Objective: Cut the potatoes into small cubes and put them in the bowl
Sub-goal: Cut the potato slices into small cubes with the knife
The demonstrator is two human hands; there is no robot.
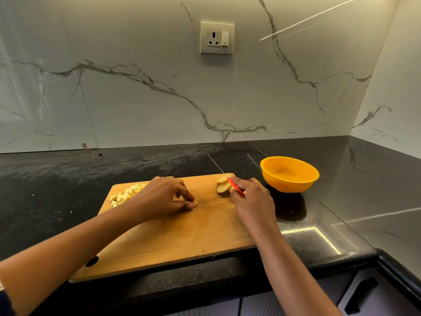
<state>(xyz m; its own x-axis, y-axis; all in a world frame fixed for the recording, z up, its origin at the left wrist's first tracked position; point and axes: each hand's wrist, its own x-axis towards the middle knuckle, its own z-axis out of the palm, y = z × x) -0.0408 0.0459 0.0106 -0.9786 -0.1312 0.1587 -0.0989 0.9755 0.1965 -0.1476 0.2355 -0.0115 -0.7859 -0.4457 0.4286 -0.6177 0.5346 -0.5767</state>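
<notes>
Wooden cutting board (182,236) lies on the black worktop (68,179), close to the front edge. Left hand (164,197) curls over the board centre, thumb and fingertips pinching a single potato slice (195,203) flat on the wood, likely pinned so it can't slide under the blade. Right hand (252,201) wraps round the red handle of a small knife (237,190); the thin blade points up and away toward the wall and is not cutting, judged parked aside while the left hand sets the piece. Uncut potato slices (223,184) are stacked at the far right corner of the board, just beside the knife hand; cannot tell if they touch the handle. Pile of potato cubes (126,195) sits at the far left of the board, partly hidden behind the left hand and out of the cutting zone. Orange bowl (289,174) stands on the worktop just right of the board, near the knife hand for easy transfer; it looks empty. Left grip: closed in a pinch on the slice. Right grip: fully closed on the knife handle. Task judged midway: some cubes made, slices left, bowl unfilled.
</notes>
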